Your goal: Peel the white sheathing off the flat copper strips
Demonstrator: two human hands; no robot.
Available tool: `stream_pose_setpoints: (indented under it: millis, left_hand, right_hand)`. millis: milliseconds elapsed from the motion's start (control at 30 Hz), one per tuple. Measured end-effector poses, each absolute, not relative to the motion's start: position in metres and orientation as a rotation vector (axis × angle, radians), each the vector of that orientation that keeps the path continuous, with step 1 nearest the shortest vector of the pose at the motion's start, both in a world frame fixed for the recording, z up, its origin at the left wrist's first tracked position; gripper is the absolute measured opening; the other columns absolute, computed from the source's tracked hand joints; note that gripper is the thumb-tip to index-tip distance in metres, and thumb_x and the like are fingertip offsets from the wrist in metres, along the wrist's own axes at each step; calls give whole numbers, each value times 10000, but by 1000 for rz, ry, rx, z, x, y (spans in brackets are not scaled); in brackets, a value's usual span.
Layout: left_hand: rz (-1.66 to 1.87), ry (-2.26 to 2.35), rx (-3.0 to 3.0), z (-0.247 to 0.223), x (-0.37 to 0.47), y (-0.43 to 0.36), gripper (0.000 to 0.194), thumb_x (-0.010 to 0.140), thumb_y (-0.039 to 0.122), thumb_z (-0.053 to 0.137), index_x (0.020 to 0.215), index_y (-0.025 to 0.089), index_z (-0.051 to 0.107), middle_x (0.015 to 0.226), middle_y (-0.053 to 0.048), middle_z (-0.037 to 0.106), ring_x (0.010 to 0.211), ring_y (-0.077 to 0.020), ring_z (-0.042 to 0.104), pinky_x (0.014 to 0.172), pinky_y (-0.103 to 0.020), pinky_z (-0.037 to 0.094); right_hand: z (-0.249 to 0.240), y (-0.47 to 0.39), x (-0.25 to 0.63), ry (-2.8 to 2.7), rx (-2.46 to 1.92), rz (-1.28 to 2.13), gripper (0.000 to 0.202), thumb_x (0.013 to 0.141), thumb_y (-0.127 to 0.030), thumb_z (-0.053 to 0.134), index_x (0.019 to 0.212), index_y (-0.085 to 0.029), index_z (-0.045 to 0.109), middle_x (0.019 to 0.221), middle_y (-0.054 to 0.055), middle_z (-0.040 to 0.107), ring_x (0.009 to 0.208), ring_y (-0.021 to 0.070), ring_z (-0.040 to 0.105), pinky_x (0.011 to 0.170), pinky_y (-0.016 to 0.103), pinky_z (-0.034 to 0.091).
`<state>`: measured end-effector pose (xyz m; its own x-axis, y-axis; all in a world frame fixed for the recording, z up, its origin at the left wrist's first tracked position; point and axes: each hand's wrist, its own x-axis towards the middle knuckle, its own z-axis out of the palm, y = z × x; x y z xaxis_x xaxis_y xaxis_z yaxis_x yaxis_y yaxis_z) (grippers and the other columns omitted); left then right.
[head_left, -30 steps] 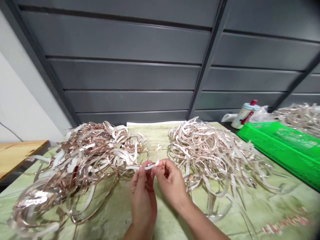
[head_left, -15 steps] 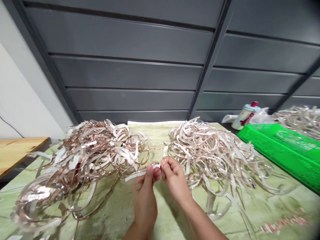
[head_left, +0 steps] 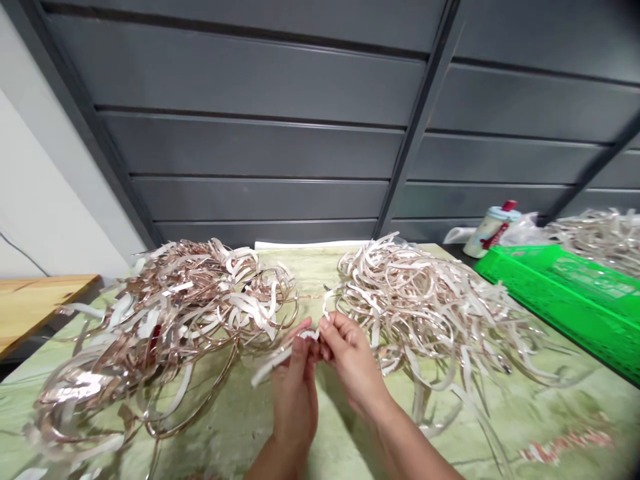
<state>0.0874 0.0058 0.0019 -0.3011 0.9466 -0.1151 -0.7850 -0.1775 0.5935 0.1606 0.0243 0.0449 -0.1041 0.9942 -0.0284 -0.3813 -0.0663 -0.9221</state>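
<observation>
Between two heaps of strips, my left hand (head_left: pixel 296 377) pinches a narrow white-backed strip (head_left: pixel 273 365) with thumb and fingers. One end of the strip sticks out to the left of that hand, tilted downward. Close beside it, almost touching, my right hand (head_left: pixel 347 350) is closed on the same strip near its other part. A short white curl rises above the right fingertips. On the left lies a tangled heap of shiny copper-coloured and white strips (head_left: pixel 175 313). A paler heap of similar strips (head_left: pixel 420 300) lies on the right.
A green plastic basket (head_left: pixel 560 293) stands at the right, with a lidded cup (head_left: pixel 493 230) and a clear plastic bag behind it. Small copper-white scraps (head_left: pixel 565 445) lie on the green-patterned table (head_left: pixel 220 427). Dark grey panels rise behind; a wooden surface (head_left: pixel 40 303) is at far left.
The strip's free left end has dropped a little and tilts more steeply. The curl above my right fingers has bent leftward. Both hands stay in nearly the same place.
</observation>
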Motion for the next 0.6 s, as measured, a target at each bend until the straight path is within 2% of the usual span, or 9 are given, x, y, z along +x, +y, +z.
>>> stream_pose_setpoints:
  millis: [100, 200, 300, 367, 467, 600]
  left_hand:
    - [1746, 789, 421, 1, 88, 5, 213, 737, 308, 795, 872, 146, 769, 848, -59, 739, 777, -139, 653, 707, -217, 517]
    - [1726, 762, 411, 4, 87, 5, 197, 738, 322, 788, 796, 134, 774, 738, -53, 728, 663, -117, 621, 635, -205, 507]
    - [1746, 718, 332, 6, 86, 6, 211, 720, 320, 800, 816, 133, 778, 731, -54, 729, 621, -101, 606, 601, -192, 501]
    - [1754, 681, 287, 7, 86, 6, 220, 726, 324, 796, 826, 129, 775, 781, -63, 737, 655, -104, 618, 620, -190, 506]
    - [1734, 593, 276, 7, 86, 6, 247, 754, 366, 767, 827, 130, 771, 812, -69, 734, 694, -117, 624, 655, -211, 518]
    - [1720, 537, 321, 7, 87, 6, 276, 823, 406, 689, 821, 142, 769, 777, -65, 718, 693, -133, 616, 685, -241, 518]
  right_hand:
    - [43, 21, 158, -984, -894, 1476, 338, 789, -439, 738, 683, -164, 574, 485, -72, 451, 473, 69, 392, 480, 172, 331]
    - [41, 22, 161, -858, -807, 1604, 325, 786, -386, 751, 654, -154, 566, 468, -72, 447, 442, 51, 389, 454, 149, 325]
    - [41, 28, 168, -634, -722, 1784, 276, 719, -276, 815, 651, -122, 597, 518, -36, 537, 414, 17, 386, 393, 105, 293]
    - [43, 32, 174, -524, -697, 1855, 248, 681, -201, 838, 653, -99, 615, 602, 26, 634, 433, 15, 449, 402, 92, 355]
    - [47, 36, 183, -513, -682, 1889, 158, 707, -134, 808, 733, -66, 668, 744, 117, 724, 505, 53, 571, 527, 145, 520]
    - [53, 37, 192, -585, -656, 1914, 163, 745, -91, 764, 888, -49, 699, 834, 150, 751, 568, 80, 643, 585, 154, 563]
